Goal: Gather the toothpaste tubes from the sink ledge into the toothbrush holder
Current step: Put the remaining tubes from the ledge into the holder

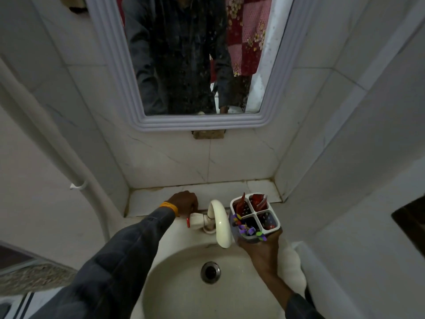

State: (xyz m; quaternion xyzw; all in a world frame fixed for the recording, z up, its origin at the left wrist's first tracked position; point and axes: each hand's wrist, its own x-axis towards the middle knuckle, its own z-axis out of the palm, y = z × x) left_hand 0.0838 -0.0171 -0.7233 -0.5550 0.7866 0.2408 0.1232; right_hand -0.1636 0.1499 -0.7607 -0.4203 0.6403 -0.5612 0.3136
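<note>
Right hand (259, 250) gripping toothbrush holder (255, 217) above basin's back right rim, red tubes (257, 200) already inside. Left hand (184, 203) closed on red item (188, 222) at ledge (149, 199) front edge. Next, probably: lift, slot into compartment.

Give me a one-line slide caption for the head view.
Right hand holds a white four-compartment toothbrush holder beside the cream curved faucet; left hand reaches the tiled sink ledge.
</note>
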